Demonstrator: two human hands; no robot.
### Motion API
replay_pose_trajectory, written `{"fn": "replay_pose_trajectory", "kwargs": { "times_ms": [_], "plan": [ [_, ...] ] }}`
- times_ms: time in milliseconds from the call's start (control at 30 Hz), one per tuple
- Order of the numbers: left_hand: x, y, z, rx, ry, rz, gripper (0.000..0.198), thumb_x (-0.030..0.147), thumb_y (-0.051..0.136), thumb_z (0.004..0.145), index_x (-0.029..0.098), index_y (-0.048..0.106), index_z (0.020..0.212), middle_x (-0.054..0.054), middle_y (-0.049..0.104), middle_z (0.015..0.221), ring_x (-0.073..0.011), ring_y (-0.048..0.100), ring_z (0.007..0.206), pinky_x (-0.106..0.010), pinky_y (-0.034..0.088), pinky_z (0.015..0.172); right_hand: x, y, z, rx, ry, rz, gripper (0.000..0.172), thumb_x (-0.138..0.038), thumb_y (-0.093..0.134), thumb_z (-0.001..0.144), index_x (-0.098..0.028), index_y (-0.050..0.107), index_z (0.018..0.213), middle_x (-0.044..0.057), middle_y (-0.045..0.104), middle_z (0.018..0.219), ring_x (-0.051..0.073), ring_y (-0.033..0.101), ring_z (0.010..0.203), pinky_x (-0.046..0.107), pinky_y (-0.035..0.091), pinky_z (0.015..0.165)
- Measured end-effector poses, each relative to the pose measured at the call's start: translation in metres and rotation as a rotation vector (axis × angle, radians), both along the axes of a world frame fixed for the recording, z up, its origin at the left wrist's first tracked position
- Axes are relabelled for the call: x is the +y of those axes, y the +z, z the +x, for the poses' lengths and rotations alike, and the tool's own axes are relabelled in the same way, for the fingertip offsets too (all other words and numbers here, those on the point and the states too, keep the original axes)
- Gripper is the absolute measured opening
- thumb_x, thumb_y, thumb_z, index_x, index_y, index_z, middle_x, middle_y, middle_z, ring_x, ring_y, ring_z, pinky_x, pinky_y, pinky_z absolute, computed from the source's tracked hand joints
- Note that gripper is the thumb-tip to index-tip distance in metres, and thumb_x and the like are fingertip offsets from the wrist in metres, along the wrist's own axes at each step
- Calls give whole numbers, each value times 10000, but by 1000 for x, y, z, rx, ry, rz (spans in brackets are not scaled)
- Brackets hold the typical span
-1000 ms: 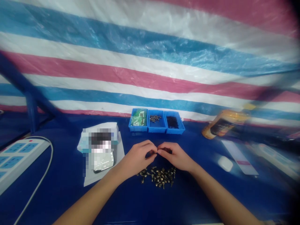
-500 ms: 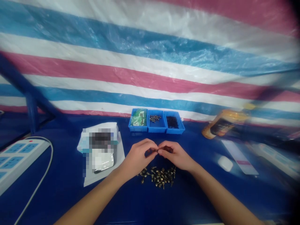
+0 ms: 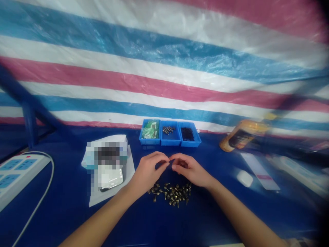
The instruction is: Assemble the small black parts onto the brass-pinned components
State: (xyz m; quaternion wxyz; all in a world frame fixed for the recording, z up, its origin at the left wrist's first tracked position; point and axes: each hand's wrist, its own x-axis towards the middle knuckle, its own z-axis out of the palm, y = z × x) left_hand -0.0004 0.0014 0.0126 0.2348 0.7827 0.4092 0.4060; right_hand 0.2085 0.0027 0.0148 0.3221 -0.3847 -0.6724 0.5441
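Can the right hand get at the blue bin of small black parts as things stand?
Probably yes. The right hand sits just in front of the rightmost blue bin, and no object shows between them. The loose screws lie on the person's side of the hand, so they seem not to block it.

Left hand (image 3: 147,171) and right hand (image 3: 191,168): joined fingertips now higher above the loose brass-coloured screws (image 3: 169,195). Blue plastic three-compartment tray (image 3: 169,133): now slightly further left in view.
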Motion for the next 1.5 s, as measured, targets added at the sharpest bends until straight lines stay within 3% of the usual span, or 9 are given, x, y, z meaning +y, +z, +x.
{"fn": "replay_pose_trajectory", "kwargs": {
  "times_ms": [167, 367, 667, 1133, 1267, 1500],
  "plan": [
    [0, 2, 0, -50, 10, -126, 106, 202, 627, 897, 245, 718, 933, -1, 715, 970, -144, 672, 856, -258, 531, 764, -2, -1, -1, -129, -21, 101, 179, -367, 641, 894, -189, 654, 906, -8, 595, 778, 117, 480, 659, 253, 408, 628],
    [-3, 3, 2, -147, 55, -265, 43, 275, 713, 831, 238, 734, 833, 0, 748, 947, -164, 699, 835, -253, 534, 695, -3, 2, -3, -95, 21, 103, 199, -360, 634, 901, -179, 699, 953, 3, 631, 813, 126, 498, 698, 257, 421, 661],
    [-4, 3, 3, -222, 26, -295, 87, 251, 738, 793, 200, 703, 732, -19, 737, 923, -155, 708, 813, -248, 558, 715, 0, -3, -1, 63, -49, 10, 232, -389, 649, 896, -161, 677, 927, 6, 607, 788, 119, 517, 678, 257, 421, 636],
    [-7, 1, 4, -273, -77, -308, 114, 262, 729, 814, 199, 681, 896, -32, 698, 953, -145, 689, 793, -265, 572, 735, -1, -1, -2, 141, -10, -23, 239, -415, 619, 917, -176, 609, 904, -10, 593, 744, 116, 537, 645, 261, 429, 632],
    [-8, 4, 4, -218, -34, -297, 115, 308, 669, 870, 205, 679, 920, -20, 682, 910, -137, 660, 791, -256, 537, 728, 3, -3, -1, 175, -113, -33, 349, -453, 519, 967, -180, 548, 751, -17, 567, 658, 120, 525, 619, 274, 414, 659],
    [-7, 10, 4, -95, 17, -262, 159, 314, 591, 917, 208, 666, 825, 27, 631, 728, -109, 559, 668, -233, 438, 638, 13, -15, 4, 245, -299, -114, 442, -491, 562, 927, -195, 469, 612, -47, 477, 496, 116, 467, 512, 279, 360, 615]
  ]
}}
